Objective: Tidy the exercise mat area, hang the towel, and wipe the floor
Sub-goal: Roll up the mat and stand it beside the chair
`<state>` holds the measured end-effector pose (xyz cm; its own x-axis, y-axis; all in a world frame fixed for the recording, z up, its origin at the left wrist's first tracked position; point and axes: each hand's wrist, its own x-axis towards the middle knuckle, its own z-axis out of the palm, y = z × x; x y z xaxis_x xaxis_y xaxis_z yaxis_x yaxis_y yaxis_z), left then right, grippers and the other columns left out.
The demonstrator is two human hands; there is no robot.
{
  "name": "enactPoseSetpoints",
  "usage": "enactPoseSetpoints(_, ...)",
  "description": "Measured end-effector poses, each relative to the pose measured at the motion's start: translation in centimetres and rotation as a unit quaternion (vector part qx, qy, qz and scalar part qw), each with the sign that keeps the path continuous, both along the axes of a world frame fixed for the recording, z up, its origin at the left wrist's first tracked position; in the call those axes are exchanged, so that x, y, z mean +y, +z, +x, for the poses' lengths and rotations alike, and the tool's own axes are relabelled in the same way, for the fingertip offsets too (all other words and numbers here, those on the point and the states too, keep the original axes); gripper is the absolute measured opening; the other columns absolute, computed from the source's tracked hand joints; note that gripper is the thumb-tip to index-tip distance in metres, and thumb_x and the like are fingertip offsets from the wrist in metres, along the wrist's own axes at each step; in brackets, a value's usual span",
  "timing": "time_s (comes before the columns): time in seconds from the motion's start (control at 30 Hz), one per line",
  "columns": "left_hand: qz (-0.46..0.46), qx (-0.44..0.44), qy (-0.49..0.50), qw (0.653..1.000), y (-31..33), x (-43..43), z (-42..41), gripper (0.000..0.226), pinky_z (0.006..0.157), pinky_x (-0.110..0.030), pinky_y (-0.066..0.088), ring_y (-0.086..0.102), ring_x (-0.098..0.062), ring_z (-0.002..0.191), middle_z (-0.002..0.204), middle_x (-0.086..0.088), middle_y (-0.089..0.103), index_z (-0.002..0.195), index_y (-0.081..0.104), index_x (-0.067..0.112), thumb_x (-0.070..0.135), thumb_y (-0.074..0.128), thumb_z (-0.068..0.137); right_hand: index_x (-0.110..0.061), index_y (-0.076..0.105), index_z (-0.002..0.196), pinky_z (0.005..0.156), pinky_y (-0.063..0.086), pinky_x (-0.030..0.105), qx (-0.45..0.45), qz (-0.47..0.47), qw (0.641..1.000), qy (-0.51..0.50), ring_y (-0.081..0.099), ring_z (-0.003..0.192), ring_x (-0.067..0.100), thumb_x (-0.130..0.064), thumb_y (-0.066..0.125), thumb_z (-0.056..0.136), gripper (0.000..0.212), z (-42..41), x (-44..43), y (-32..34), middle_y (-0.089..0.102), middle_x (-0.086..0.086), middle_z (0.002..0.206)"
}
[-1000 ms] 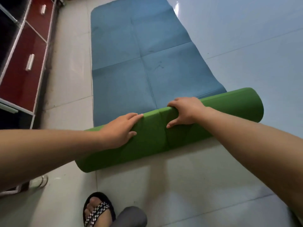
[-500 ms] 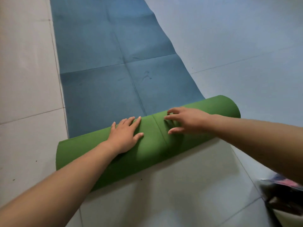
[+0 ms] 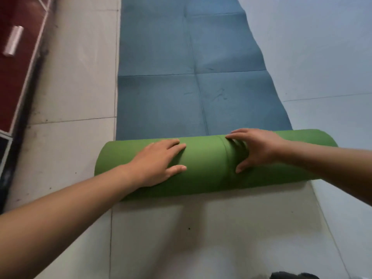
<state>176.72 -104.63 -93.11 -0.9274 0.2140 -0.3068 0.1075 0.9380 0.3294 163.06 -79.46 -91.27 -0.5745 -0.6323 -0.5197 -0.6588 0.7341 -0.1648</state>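
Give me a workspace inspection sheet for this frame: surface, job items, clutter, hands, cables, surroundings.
Surface: pale tiled floor, with dark specks and scuffs and grime along the cabinet base.
Job's things: mat partly rolled up; its green roll lies crosswise, and the blue flat part stretches away beyond it, creased. No towel or wiping cloth in view.
Clutter: dark object cut off at the bottom edge; cannot tell what it is.
Grippers: left hand lies flat on the roll, fingers straight; right hand presses the roll with spread fingers.
Cables: nothing seen.
Surroundings: red cabinet with a silver handle at the left.
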Motion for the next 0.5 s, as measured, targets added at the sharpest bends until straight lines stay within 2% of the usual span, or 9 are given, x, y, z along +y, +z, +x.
enactPoseSetpoints(0.1, -0.049, 0.005, 0.034, 0.998, 0.2, -1.1, 0.3, 0.081, 0.113, -0.037, 0.024, 0.023, -0.019, 0.139, 0.154, 0.001, 0.022, 0.147, 0.02, 0.027, 0.063, 0.051, 0.081, -0.031, 0.047, 0.133, 0.103, 0.037, 0.03, -0.011, -0.024, 1.0, -0.011, 0.047, 0.124, 0.017, -0.058, 0.083, 0.048, 0.096, -2.3, -0.7, -0.1, 0.051, -0.006, 0.137)
enactPoseSetpoints(0.2, -0.079, -0.012, 0.043, 0.996, 0.3, -1.1, -0.1, 0.098, 0.113, -0.049, 0.022, 0.016, -0.02, 0.141, 0.155, -0.001, 0.016, 0.147, 0.013, 0.034, 0.069, 0.061, 0.068, -0.035, 0.051, 0.129, 0.1, 0.038, 0.028, -0.039, -0.06, 0.996, -0.048, 0.05, 0.12, 0.017, -0.054, 0.084, 0.05, 0.088, -4.2, -1.4, -0.4, 0.055, -0.007, 0.131)
enactPoseSetpoints(0.3, -0.105, -0.022, 0.043, 0.993, 0.8, -0.5, -1.6, 0.105, 0.113, -0.053, 0.02, 0.01, -0.022, 0.143, 0.156, -0.002, 0.01, 0.146, 0.008, 0.039, 0.066, 0.068, 0.064, -0.034, 0.052, 0.127, 0.094, 0.039, 0.024, -0.059, -0.128, 0.984, -0.109, 0.053, 0.114, 0.014, -0.05, 0.084, 0.053, 0.083, -6.1, -1.4, -0.2, 0.057, -0.008, 0.127)
enactPoseSetpoints(0.4, -0.111, -0.041, 0.046, 0.992, 1.6, -0.8, -3.6, 0.1, 0.112, -0.048, 0.025, 0.014, -0.021, 0.143, 0.156, -0.002, 0.012, 0.147, 0.007, 0.039, 0.06, 0.068, 0.07, -0.033, 0.045, 0.134, 0.097, 0.044, 0.032, -0.04, -0.185, 0.976, -0.108, 0.054, 0.113, 0.016, -0.062, 0.073, 0.053, 0.091, -6.4, -1.5, 0.7, 0.057, -0.005, 0.128)
enactPoseSetpoints(0.5, -0.124, -0.075, 0.041, 0.989, 2.5, -1.5, -5.5, 0.096, 0.112, -0.038, 0.027, 0.019, -0.022, 0.141, 0.156, 0.0, 0.014, 0.147, 0.007, 0.038, 0.057, 0.066, 0.074, -0.032, 0.038, 0.139, 0.1, 0.042, 0.035, 0.027, -0.184, 0.982, -0.029, 0.048, 0.123, 0.019, -0.076, 0.063, 0.053, 0.1, -4.1, -0.8, 1.3, 0.048, -0.005, 0.137)
